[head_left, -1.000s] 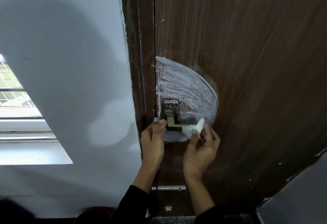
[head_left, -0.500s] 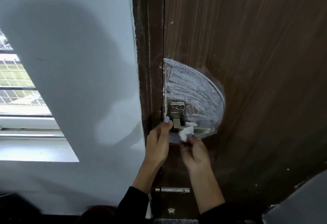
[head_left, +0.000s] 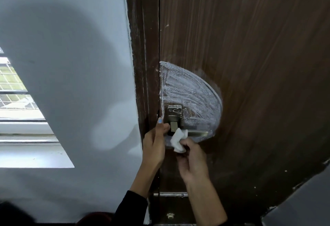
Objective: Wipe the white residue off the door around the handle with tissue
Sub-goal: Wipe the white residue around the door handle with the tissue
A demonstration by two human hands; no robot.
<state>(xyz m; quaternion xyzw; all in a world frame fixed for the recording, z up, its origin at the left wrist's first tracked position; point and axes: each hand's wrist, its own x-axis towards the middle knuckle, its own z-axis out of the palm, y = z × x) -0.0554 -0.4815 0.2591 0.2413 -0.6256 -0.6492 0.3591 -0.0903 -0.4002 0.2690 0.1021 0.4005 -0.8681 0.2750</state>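
— Residue coats the door in a white half-disc above and right of the handle. Has anything changed?

— Yes. A second ago the tissue was out at the lever's far end; now it sits crumpled near the handle's base, just below the lock plate. The patch looks much the same, so I judge the wiping has barely dented it.

— How are the hands placed?

— The right hand reaches up from below, fingers curled and pinching the tissue against the door under the lever. The left hand is beside the door's edge, thumb up at the plate; its other fingers are hidden, so I cannot tell its grip.
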